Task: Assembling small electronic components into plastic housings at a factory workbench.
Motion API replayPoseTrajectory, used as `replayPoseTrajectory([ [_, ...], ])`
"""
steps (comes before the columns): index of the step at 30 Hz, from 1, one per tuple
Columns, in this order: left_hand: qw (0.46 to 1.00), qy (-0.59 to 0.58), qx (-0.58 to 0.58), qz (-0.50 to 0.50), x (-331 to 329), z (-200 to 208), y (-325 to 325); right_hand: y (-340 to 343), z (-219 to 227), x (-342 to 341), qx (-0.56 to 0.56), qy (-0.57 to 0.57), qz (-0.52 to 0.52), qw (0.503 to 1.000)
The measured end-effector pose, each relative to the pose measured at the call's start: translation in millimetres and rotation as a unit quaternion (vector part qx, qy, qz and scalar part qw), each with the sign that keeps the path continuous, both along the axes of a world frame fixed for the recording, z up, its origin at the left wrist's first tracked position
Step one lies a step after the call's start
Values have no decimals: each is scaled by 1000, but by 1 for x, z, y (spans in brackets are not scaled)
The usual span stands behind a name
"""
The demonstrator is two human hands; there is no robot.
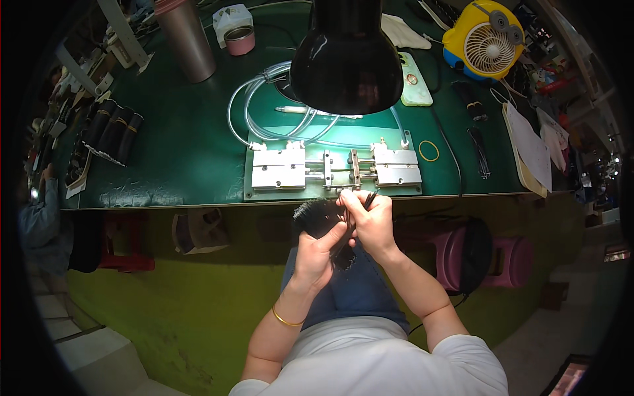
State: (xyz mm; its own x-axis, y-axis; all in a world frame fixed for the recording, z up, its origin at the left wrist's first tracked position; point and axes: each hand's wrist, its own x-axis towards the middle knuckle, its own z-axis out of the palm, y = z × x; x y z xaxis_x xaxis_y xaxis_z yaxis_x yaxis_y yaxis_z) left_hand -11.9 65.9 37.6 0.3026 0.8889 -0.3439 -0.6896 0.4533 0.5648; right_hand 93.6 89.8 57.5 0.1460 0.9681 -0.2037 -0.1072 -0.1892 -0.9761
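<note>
One pale metal block point(279, 169) leftmost, on bench point(191, 173) ahead of you. Your left hand point(316, 259) next, thumb and fingers closed round dark strand bundle point(321, 218), just off bench edge, above your lap. Bundle's long axis slants: frayed end up-left, other end down-right. Then your right hand point(375, 226), fingers pinched round thin black piece point(372, 198) poking up-right. Looks like strand-picking step; next move probably calls for separating one strand, bundle kept snug. Second metal block point(399, 166) farthest right.

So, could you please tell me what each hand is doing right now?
Left hand: closed, holding a thick bundle of thin black strands.
Right hand: closed, holding a slim black piece.
</note>
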Motion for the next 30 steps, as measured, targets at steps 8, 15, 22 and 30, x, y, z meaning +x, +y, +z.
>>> replayPoseTrajectory([
  [8, 1000, -22, 9, 7, -4, -5, -4, -5, 10, -6, 25, 6, 35, 999],
  [15, 1000, -19, 5, 12, -2, -4, -4, -3, 5, -4, -9, 27, 18, 999],
  [22, 1000, -17, 2, 7, -1, -7, -1, 1, 1, -3, -13, 24, 2, 1000],
  [30, 1000, 3, -15, 1, -1, -1, -1, -1, 0, 2, 3, 10, 31, 999],
])
